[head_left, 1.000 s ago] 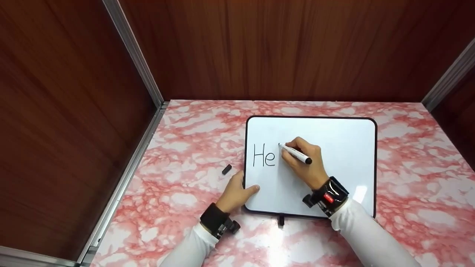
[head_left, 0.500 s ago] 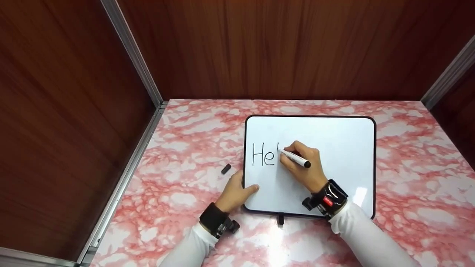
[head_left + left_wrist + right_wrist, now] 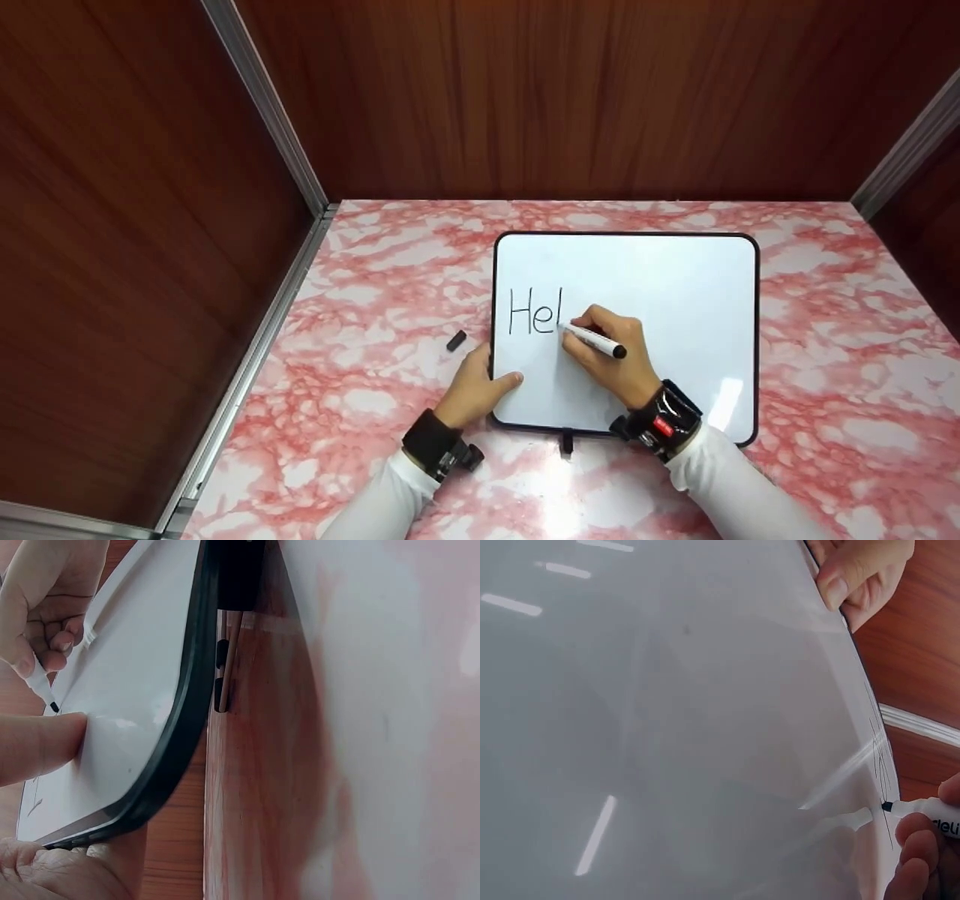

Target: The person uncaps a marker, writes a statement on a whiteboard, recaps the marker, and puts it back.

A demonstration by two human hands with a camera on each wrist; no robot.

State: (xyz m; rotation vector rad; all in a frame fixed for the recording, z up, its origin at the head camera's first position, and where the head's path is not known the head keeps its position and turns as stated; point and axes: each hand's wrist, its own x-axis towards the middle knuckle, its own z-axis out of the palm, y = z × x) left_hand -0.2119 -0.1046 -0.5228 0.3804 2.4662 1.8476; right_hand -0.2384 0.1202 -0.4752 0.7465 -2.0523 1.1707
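Observation:
A black-framed whiteboard (image 3: 675,300) bears the handwritten letters "He" and an upright stroke in black near its left side. My right hand (image 3: 616,352) pinches a white whiteboard marker (image 3: 598,340) with a black end, its dark tip on the board at the foot of that stroke. In the right wrist view the marker (image 3: 930,811) reads "deli". My left hand (image 3: 474,386) grips the board's left edge, thumb on the white face and fingers behind the frame, as the left hand (image 3: 862,574) also shows there. The fingers beneath are partly hidden.
On the pink-and-white marbled table (image 3: 360,315), a small black marker cap (image 3: 456,340) lies left of the board. A black piece (image 3: 567,441) sticks out below the board's lower edge. Brown wood-grain panels (image 3: 562,97) with metal rails (image 3: 262,97) bound the left, back and right.
My right hand has moved the marker down the board, and the upright stroke after "He" has grown to full letter height. The left hand keeps its grip on the edge.

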